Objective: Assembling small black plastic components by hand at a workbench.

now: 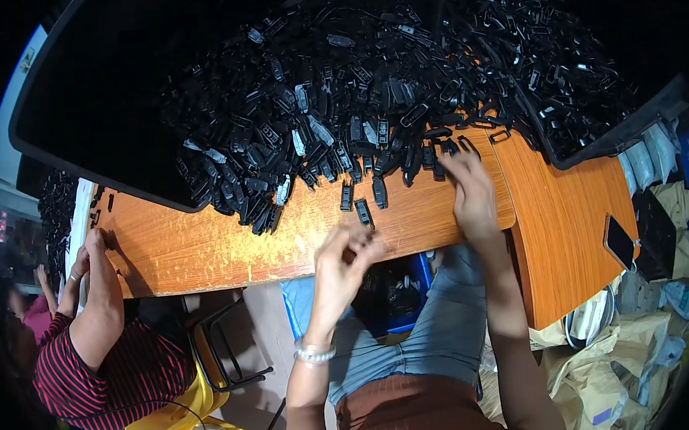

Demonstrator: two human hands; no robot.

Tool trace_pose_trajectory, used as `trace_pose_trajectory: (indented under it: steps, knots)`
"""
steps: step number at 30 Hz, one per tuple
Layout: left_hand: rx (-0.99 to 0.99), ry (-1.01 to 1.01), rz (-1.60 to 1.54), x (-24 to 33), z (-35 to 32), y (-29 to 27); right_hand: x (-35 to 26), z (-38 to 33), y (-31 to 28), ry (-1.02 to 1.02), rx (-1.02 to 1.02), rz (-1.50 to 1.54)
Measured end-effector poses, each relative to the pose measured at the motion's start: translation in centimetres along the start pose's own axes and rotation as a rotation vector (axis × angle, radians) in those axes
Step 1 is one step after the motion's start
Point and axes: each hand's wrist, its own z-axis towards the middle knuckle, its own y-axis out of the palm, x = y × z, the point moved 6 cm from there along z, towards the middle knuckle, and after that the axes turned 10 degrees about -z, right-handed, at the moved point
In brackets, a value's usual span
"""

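A large heap of small black plastic clips (338, 98) spills from black trays onto an orange wooden table (206, 245). My left hand (345, 263) hovers at the table's near edge, fingers pinched around one small black clip (362, 214). My right hand (468, 189) lies flat on the table at the edge of the heap, fingers spread over several loose clips (442, 149). A few single clips (346, 195) lie apart just in front of the pile, between my two hands.
A black tray (83, 127) covers the far left of the table, another (628, 126) sits at the right. A phone (618, 241) lies on the table's right wing. A co-worker in a striped sleeve (95, 360) sits at left on a yellow chair. Paper sacks (602, 373) pile at lower right.
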Motion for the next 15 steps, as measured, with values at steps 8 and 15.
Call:
trace_pose_trajectory:
  steps: [8,15]
  knots:
    - [0.134,-0.068,0.497,-0.4,4.0,0.4,-0.6,2.1,2.3,-0.276,-0.054,-0.304]
    - [0.117,-0.252,0.159,-2.2,1.9,-1.6,-1.5,1.6,1.0,-0.166,-0.072,-0.031]
